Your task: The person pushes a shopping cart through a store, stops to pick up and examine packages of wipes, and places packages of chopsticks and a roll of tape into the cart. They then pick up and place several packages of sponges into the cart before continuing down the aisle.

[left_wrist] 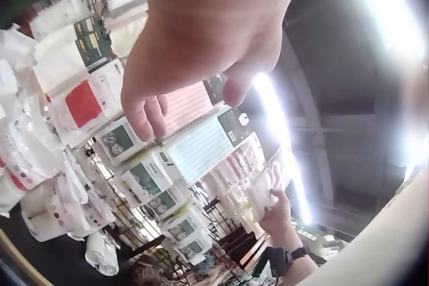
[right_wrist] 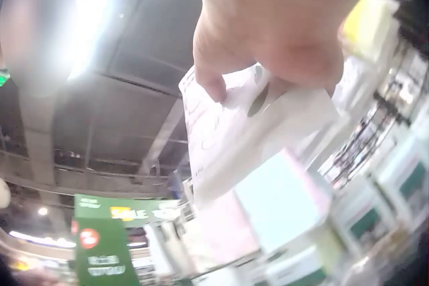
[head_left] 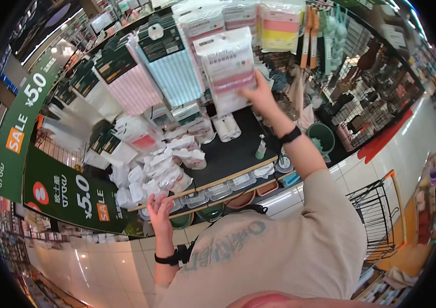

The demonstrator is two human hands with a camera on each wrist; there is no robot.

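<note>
Right hand (head_left: 263, 96): closed on the pack, thumb across its printed front, the other fingers mostly hidden behind it.
Pack (head_left: 224, 65): white with a pink band, roughly upright, just left of the right hand and reaching above it; whether it touches the packs hanging behind, I cannot tell.
Left hand (head_left: 160, 211): holding nothing, fingers loosely bent and apart from the thumb, low and well to the left of the right hand.
Wrapped bundles (head_left: 161, 169): a heap just beyond the left hand.
Shelf (head_left: 233, 153): black with a wooden edge, below the right hand and to the right of the left hand.
Rolls (head_left: 226, 128): white, on the shelf, below and left of the right hand, under the pack.
Bottle (head_left: 261, 149): small, on the shelf, below the right hand.
Blue cloth (head_left: 174, 69): striped, hanging left of the right hand, past the pack.
Pink cloth (head_left: 128, 91): striped, hanging farther left of the right hand, beside the blue cloth.
Yellow pack (head_left: 280, 31): hanging above and beyond the right hand.
Bucket (head_left: 320, 137): green, to the right of the right hand, beside its forearm.
Sign (head_left: 74, 192): green, marked 5.0 and SALE, left of the left hand.
</note>
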